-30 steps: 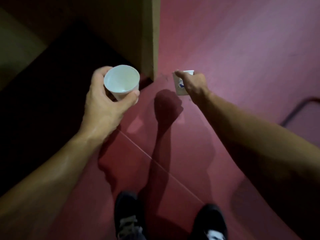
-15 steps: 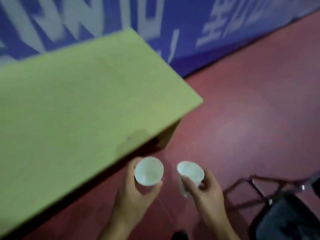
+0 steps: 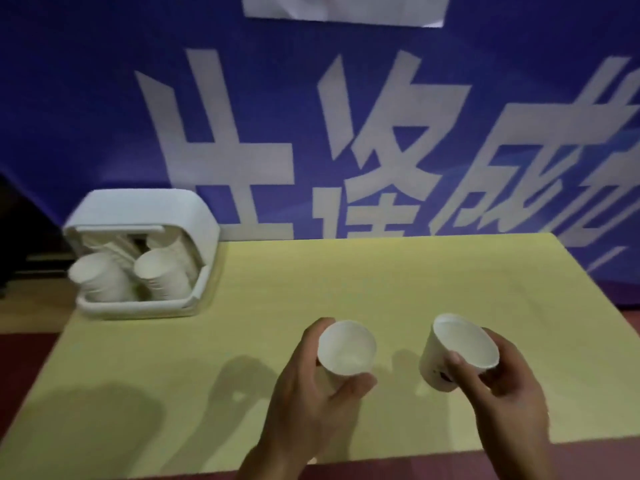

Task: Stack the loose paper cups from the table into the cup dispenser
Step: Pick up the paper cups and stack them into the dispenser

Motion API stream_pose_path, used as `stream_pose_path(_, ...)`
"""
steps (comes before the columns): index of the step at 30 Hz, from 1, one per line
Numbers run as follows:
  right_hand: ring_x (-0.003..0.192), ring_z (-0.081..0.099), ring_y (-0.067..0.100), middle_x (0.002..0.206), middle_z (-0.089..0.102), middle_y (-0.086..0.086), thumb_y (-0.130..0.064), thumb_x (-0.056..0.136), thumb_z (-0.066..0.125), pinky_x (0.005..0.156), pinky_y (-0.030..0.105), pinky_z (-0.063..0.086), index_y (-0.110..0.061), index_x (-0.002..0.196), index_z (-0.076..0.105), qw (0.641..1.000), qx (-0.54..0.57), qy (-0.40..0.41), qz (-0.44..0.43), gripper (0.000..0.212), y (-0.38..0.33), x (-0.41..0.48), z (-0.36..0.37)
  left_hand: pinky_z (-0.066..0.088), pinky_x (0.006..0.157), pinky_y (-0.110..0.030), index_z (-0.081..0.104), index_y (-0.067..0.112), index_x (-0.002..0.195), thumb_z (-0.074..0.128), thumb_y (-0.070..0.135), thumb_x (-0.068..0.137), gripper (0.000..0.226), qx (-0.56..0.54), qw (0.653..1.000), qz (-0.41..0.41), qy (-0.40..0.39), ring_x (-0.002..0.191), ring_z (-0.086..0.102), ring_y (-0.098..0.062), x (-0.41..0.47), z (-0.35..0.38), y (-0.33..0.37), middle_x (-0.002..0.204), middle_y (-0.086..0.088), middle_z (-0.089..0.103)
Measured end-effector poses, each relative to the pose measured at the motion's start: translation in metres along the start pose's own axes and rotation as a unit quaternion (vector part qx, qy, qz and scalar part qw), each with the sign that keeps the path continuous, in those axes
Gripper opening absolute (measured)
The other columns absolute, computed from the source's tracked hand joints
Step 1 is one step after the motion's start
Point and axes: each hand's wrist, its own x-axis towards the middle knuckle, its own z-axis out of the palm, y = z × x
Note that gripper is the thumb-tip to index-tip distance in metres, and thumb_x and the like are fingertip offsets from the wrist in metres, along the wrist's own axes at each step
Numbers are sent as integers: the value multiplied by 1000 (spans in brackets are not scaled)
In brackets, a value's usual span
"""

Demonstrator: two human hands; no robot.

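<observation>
Dispenser [image 3: 138, 209]: a white open-fronted box at the far left corner of the yellow bench [image 3: 346, 271]; it is blurred.
Stacks [image 3: 162, 275]: two rows of nested white cups inside the dispenser, side by side, with their mouths toward the camera.
Left hand [image 3: 311, 403]: to the right of the dispenser and nearer the camera, well apart from it.
Left cup [image 3: 346, 351]: white, with its mouth up. The left fingers [image 3: 313, 336] curl round its far side and the thumb is on its near side, so they are clamped on it.
Right hand [image 3: 509, 403]: farther right of the dispenser than the left hand.
Right cup [image 3: 457, 351]: white with a small dark mark low on its side, and tilted so its mouth faces up and to the right. The right fingers are behind it and the thumb lies across its front, clamped on it.
Both held cups: near each other without touching, above the bench, and well apart from the dispenser.
Banner [image 3: 69, 98]: blue with large white characters, directly behind the dispenser.
Floor [image 3: 27, 344]: dark red, showing below and to the left of the dispenser.
</observation>
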Motion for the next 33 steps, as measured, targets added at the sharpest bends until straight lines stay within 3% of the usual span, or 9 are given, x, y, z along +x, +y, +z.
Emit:
stream_pose_path(4, 100, 71, 16, 115, 74, -12, -48, 68, 79, 86, 33, 54, -29, 119, 69, 997, 5, -82, -10, 55, -25, 15, 91, 53, 90, -25, 42, 53, 137, 71, 82, 66, 82, 2, 995, -43, 93, 116, 58, 5, 29, -78, -24, 128, 33, 58)
stream_pose_path(10, 102, 69, 10, 117, 72, -17, -45, 68, 84, 85, 33, 57, -38, 114, 68, 980, 35, -195, -36, 49, -39, 35, 219, 57, 91, -35, 51, 39, 135, 89, 44, 74, 72, 42, 972, -79, 218, 117, 60, -2, 66, -163, -67, 126, 24, 63)
stream_pose_path(15, 105, 68, 9, 116, 71, -18, -44, 68, 84, 90, 36, 54, -40, 112, 67, 962, 62, -263, -42, 48, -51, 38, 300, 54, 88, -15, 47, 49, 134, 90, 30, 77, 74, 39, 948, -89, 303, 118, 60, 1, 84, -217, -94, 127, 28, 60)
stream_pose_path(17, 107, 68, 9, 118, 70, -19, -42, 70, 83, 90, 36, 54, -37, 117, 66, 956, 62, -284, -42, 51, -56, 37, 322, 54, 93, -19, 49, 48, 134, 90, 29, 78, 72, 40, 943, -89, 320, 122, 59, -1, 92, -233, -99, 129, 27, 59)
stream_pose_path(20, 107, 69, 12, 119, 72, -15, -39, 75, 87, 91, 37, 55, -34, 118, 67, 950, 59, -303, -43, 48, -62, 35, 350, 57, 96, -29, 51, 41, 135, 90, 33, 78, 70, 42, 942, -82, 324, 123, 60, -6, 111, -254, -106, 130, 21, 60)
stream_pose_path(25, 106, 70, 14, 120, 72, -11, -50, 72, 83, 91, 37, 56, -32, 120, 67, 954, 45, -293, -36, 54, -60, 38, 383, 50, 90, -7, 49, 36, 140, 88, 39, 78, 73, 35, 954, -68, 288, 127, 53, 1, 154, -273, -115, 136, 19, 55)
stream_pose_path(28, 108, 69, 14, 121, 71, -11, -53, 71, 80, 91, 39, 56, -35, 120, 66, 958, 34, -281, -34, 53, -62, 38, 393, 51, 107, -27, 47, 35, 144, 87, 41, 80, 75, 38, 967, -53, 247, 134, 48, 2, 170, -277, -128, 139, 22, 53)
stream_pose_path(30, 109, 69, 15, 121, 71, -11, -49, 73, 81, 93, 40, 56, -36, 119, 67, 960, 37, -275, -32, 50, -63, 38, 398, 51, 111, -40, 47, 32, 146, 87, 40, 82, 77, 25, 971, -60, 229, 137, 48, -4, 174, -277, -140, 143, 17, 54)
stream_pose_path(33, 111, 69, 17, 123, 72, -8, -50, 73, 80, 95, 43, 56, -34, 120, 67, 964, 44, -260, -23, 51, -62, 37, 404, 47, 112, -31, 48, 28, 147, 88, 39, 80, 79, 54, 975, -71, 203, 133, 47, 2, 177, -276, -159, 144, 13, 56)
